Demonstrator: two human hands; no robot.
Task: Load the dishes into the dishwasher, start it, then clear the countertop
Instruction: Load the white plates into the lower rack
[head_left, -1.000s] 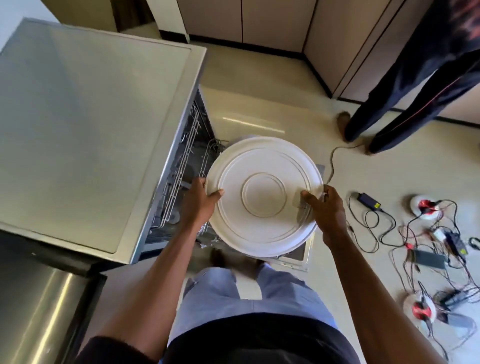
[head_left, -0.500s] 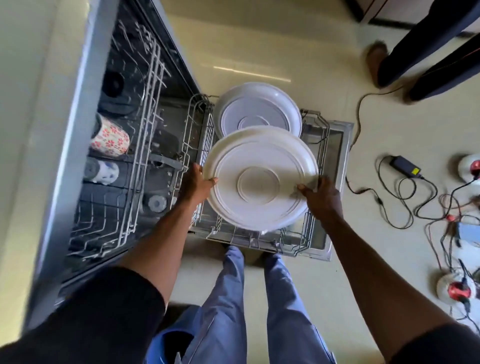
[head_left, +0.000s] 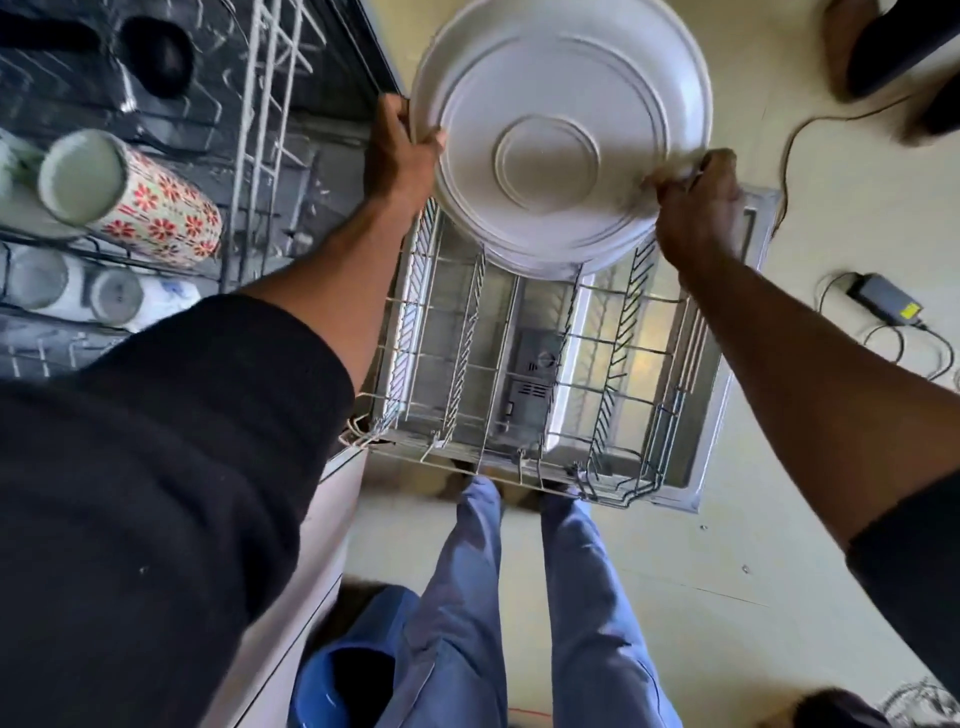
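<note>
I hold a large white plate (head_left: 561, 130) upside down over the far end of the pulled-out lower dishwasher rack (head_left: 524, 374). My left hand (head_left: 397, 150) grips its left rim and my right hand (head_left: 696, 202) grips its right rim. The edge of another white plate shows just below it in the rack. The upper rack (head_left: 260, 104) at the left carries a flowered mug (head_left: 150, 202) and two small white cups (head_left: 78, 291).
The open dishwasher door (head_left: 737, 332) lies flat under the lower rack. A power adapter (head_left: 888, 299) and cables lie on the floor at the right. Another person's feet (head_left: 883, 47) stand at the top right. My legs are right in front of the rack.
I have leaned down close over the dishwasher. The plate has moved from above the rack's middle toward its far end, over the plate that stood there.
</note>
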